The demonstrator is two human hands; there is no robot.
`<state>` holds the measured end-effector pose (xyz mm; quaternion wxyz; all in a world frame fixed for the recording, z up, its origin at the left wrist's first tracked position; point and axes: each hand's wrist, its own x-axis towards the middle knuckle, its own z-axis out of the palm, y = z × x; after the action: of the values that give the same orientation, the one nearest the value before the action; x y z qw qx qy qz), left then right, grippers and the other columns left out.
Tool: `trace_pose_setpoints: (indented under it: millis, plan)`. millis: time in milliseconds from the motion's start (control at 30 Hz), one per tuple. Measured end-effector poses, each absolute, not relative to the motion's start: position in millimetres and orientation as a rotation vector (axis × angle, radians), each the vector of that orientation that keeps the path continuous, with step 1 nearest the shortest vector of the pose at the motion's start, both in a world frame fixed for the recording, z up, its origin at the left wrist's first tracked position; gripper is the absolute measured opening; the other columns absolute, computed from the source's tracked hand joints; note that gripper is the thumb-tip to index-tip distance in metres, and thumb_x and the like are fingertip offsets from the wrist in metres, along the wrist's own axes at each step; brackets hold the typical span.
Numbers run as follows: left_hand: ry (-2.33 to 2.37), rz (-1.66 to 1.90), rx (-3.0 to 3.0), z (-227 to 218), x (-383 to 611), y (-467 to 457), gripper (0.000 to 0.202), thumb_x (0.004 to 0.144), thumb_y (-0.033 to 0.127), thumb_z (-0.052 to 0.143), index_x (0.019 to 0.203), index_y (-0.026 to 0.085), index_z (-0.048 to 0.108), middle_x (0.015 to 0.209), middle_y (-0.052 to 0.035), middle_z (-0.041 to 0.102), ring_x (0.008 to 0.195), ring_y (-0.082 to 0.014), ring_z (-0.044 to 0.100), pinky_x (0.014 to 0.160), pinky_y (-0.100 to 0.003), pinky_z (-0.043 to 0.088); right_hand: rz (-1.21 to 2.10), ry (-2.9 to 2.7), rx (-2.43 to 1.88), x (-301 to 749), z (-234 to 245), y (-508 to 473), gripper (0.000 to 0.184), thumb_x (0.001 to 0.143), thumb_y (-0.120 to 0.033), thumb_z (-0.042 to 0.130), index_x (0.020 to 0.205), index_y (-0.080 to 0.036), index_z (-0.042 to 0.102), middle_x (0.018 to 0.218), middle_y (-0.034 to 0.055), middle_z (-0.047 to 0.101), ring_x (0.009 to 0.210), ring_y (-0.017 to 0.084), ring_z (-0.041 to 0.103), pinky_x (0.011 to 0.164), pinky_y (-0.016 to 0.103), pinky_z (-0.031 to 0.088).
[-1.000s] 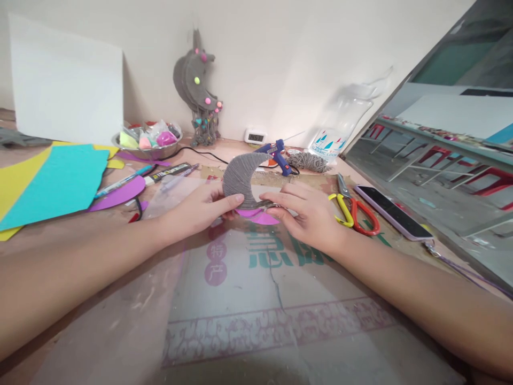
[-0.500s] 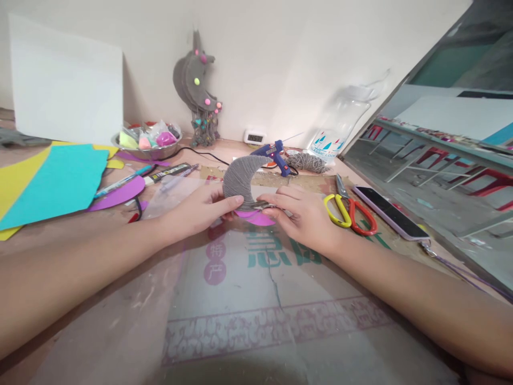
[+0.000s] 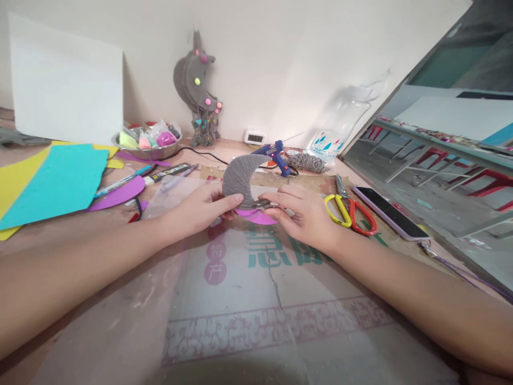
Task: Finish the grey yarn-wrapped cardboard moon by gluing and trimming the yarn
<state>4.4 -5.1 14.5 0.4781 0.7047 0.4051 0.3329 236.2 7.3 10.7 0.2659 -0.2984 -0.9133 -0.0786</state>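
A crescent moon wrapped in grey yarn (image 3: 239,182) is held upright over the cardboard. My left hand (image 3: 216,202) grips its lower left edge, thumb on the front face and fingers behind. At the lower tip, my right hand (image 3: 300,211) pinches with thumb and forefinger; some yarn seems to be between them, though it is too small to make out fully. Purple paper (image 3: 258,215) shows just under the crescent, between the two hands. Behind the crescent lies a blue glue gun (image 3: 276,156), beside a bundle of grey yarn (image 3: 308,161).
Scissors (image 3: 350,214) and a phone (image 3: 390,212) lie to the right. At left are coloured sheets (image 3: 56,187), pens and a metal bowl (image 3: 148,152) of clay. A decorated grey moon (image 3: 196,85) leans on the wall, near a small clock (image 3: 255,137) and a plastic bag (image 3: 336,128).
Both hands keep their hold on the crescent. My right fingertips have shifted very slightly at the lower tip, and a little more purple paper shows. Everything else is unchanged.
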Motion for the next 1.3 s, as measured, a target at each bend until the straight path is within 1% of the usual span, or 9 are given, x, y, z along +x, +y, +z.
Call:
trace_pose_setpoints:
  millis: [133, 267, 433, 600, 767, 933, 1133, 1300]
  plan:
    - [0.972, 0.817, 1.688, 13.6, 4.9, -5.3, 0.030, 0.085, 0.041, 0.049, 0.072, 0.015, 0.055, 0.062, 0.0023, 0.052, 0.056, -0.0081, 0.047, 0.050, -0.018, 0.038, -0.269, -2.483, -0.774, 235.6, 10.0, 8.8, 0.027, 0.088, -0.030, 0.050, 0.107, -0.016, 0.062, 0.082, 0.0056, 0.060, 0.074, 0.016, 0.051, 0.068, 0.029, 0.038]
    - [0.962, 0.835, 1.666, 12.5, 5.8, -5.9, 0.027, 0.083, 0.040, 0.050, 0.074, 0.015, 0.056, 0.064, 0.0019, 0.054, 0.055, -0.0085, 0.048, 0.050, -0.019, 0.038, -0.311, -2.487, -0.749, 233.7, 10.2, 8.5, 0.026, 0.088, -0.030, 0.050, 0.106, -0.016, 0.062, 0.078, 0.0047, 0.059, 0.071, 0.016, 0.049, 0.066, 0.029, 0.038]
    - [0.950, 0.824, 1.661, 12.5, 6.0, -5.9, 0.028, 0.083, 0.040, 0.050, 0.071, 0.015, 0.055, 0.062, 0.0019, 0.052, 0.054, -0.0085, 0.047, 0.049, -0.019, 0.038, -0.361, -2.522, -0.732, 232.8, 12.3, 6.5, 0.025, 0.088, -0.029, 0.050, 0.106, -0.015, 0.063, 0.075, 0.0041, 0.058, 0.071, 0.016, 0.048, 0.065, 0.029, 0.037]
    - [0.944, 0.813, 1.666, 13.2, 5.8, -5.2, 0.027, 0.084, 0.039, 0.050, 0.070, 0.015, 0.053, 0.063, 0.0019, 0.052, 0.054, -0.0085, 0.048, 0.049, -0.019, 0.039, -0.262, -2.476, -0.730, 233.1, 11.8, 7.1, 0.023, 0.088, -0.027, 0.051, 0.103, -0.016, 0.064, 0.075, 0.0037, 0.058, 0.070, 0.015, 0.049, 0.066, 0.028, 0.038]
    - [0.965, 0.813, 1.665, 13.2, 5.4, -5.3, 0.030, 0.084, 0.042, 0.049, 0.071, 0.015, 0.055, 0.063, 0.0020, 0.051, 0.051, -0.0077, 0.046, 0.047, -0.019, 0.038, -0.144, -2.362, -0.817, 234.9, 9.1, 9.8, 0.025, 0.086, -0.031, 0.054, 0.104, -0.017, 0.063, 0.073, 0.0026, 0.056, 0.070, 0.015, 0.050, 0.067, 0.028, 0.039]
    - [0.958, 0.819, 1.652, 13.7, 5.3, -5.9, 0.030, 0.084, 0.042, 0.049, 0.072, 0.015, 0.055, 0.062, 0.0028, 0.050, 0.049, -0.0072, 0.044, 0.047, -0.020, 0.038, -0.170, -2.384, -0.809, 237.1, 9.3, 11.1, 0.022, 0.087, -0.030, 0.052, 0.101, -0.018, 0.064, 0.073, 0.0023, 0.057, 0.070, 0.014, 0.050, 0.066, 0.028, 0.038]
    - [0.974, 0.821, 1.653, 15.8, 5.3, -6.6, 0.029, 0.084, 0.040, 0.050, 0.070, 0.015, 0.054, 0.062, 0.0028, 0.051, 0.049, -0.0068, 0.045, 0.046, -0.019, 0.037, -0.215, -2.446, -0.799, 236.7, 11.4, 10.7, 0.023, 0.088, -0.030, 0.051, 0.101, -0.017, 0.065, 0.076, 0.0040, 0.059, 0.071, 0.015, 0.050, 0.067, 0.028, 0.038]
    - [0.981, 0.813, 1.642, 15.9, 5.4, -7.0, 0.030, 0.084, 0.041, 0.049, 0.070, 0.015, 0.054, 0.062, 0.0023, 0.051, 0.049, -0.0074, 0.045, 0.046, -0.019, 0.038, -0.223, -2.445, -0.790, 235.9, 11.5, 11.9, 0.023, 0.088, -0.030, 0.051, 0.101, -0.017, 0.065, 0.076, 0.0038, 0.059, 0.071, 0.015, 0.050, 0.068, 0.028, 0.038]
